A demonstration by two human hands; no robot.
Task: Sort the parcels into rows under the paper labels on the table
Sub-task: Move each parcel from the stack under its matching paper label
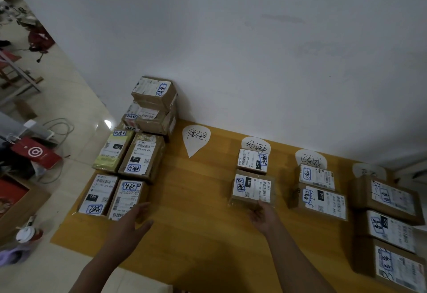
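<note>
I am watching the right hand meeting the near edge of a parcel, which is lying second in the row under the label at 1 o'clock on the worktop. Whether its fingers are curling under it, I cannot tell. The left hand is reaching toward 10 o'clock, fingers straight and apart, beside the left parcel. I am judging these to be stiff, light cardboard boxes; their glossy tape is probably slippery, so gripping opposite side walls seems safest.

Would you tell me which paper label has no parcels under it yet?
The leftmost label, the pointed one: bare table lies below it, while the other three each head a row of parcels.
</note>
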